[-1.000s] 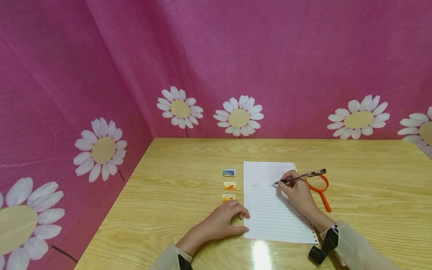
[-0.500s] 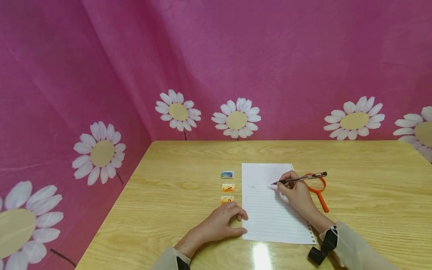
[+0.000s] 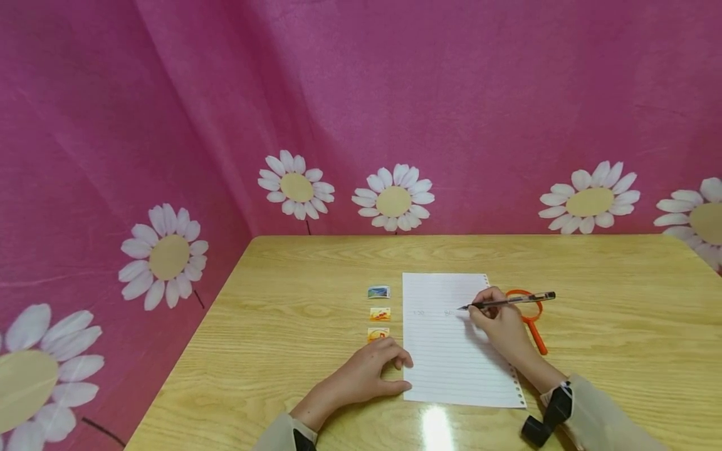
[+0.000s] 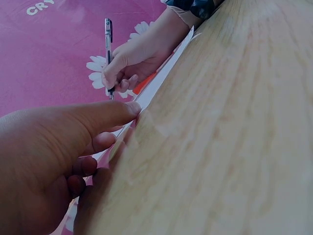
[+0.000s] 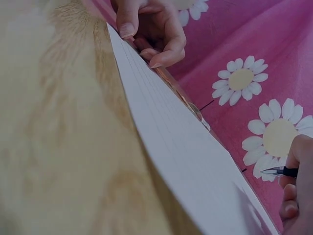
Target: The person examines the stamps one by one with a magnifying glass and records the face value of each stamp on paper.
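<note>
A lined sheet of paper (image 3: 451,363) with punched holes down its right side lies on the table. My right hand (image 3: 502,322) pinches a black-and-clear pen (image 3: 521,299) between thumb and fingers, its tip close over the sheet. Faint handwritten figures (image 3: 418,312) stand at the left of one line, with another pair (image 3: 449,312) left of the pen tip. My left hand (image 3: 369,373) rests with relaxed fingers, thumb and fingertips at the sheet's left edge. Just beyond it, three small stamps form a column: a blue-green one (image 3: 378,292), a yellow one (image 3: 380,314) and another yellow one (image 3: 378,333).
An orange magnifying glass (image 3: 534,335) lies right of the sheet, its ring partly behind the right hand and pen. The wooden table (image 3: 271,326) meets a pink flowered cloth (image 3: 451,94) at the back and left.
My right hand has drawn slightly right, taking the pen tip off the second pair of figures, which now shows more fully. The left hand stays at the sheet's edge. The head view has shifted slightly.
</note>
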### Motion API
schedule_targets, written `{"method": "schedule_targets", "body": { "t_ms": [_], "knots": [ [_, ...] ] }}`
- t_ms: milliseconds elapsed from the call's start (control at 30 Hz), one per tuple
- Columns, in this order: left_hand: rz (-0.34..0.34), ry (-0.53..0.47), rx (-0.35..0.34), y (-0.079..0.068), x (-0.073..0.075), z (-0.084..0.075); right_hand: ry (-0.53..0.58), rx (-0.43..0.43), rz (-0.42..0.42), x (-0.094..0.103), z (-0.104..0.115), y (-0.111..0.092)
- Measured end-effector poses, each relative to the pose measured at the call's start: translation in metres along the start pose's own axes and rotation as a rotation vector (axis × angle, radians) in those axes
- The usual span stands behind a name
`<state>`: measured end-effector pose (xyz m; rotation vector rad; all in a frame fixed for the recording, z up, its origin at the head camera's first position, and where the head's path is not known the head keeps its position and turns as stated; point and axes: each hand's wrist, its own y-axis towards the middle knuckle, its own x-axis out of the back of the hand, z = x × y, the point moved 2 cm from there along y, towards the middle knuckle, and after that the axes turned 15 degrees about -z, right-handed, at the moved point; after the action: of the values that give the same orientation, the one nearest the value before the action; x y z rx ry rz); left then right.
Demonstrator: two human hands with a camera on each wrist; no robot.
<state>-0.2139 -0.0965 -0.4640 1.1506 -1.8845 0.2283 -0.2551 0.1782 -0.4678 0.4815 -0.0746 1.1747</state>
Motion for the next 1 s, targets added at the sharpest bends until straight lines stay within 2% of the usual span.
{"method": "schedule_targets", "body": {
  "t_ms": [167,367,600,833,1000],
  "knots": [
    [0.001,-0.007,0.01,0.0,0.001,0.0,0.011,0.018,-0.023,0.007,-0.002,0.0],
    [-0.001,-0.01,0.006,-0.001,0.0,0.0,0.019,0.083,-0.07,0.019,-0.004,0.0],
    [0.005,-0.008,0.018,0.0,0.001,0.0,-0.049,0.12,-0.106,0.031,-0.005,-0.001],
    [0.015,-0.022,0.023,0.0,0.002,-0.003,-0.033,0.134,-0.137,0.041,-0.011,0.0],
    [0.017,-0.027,0.026,0.0,0.002,-0.003,-0.084,0.158,-0.174,0.051,-0.014,0.001]
  ]
}}
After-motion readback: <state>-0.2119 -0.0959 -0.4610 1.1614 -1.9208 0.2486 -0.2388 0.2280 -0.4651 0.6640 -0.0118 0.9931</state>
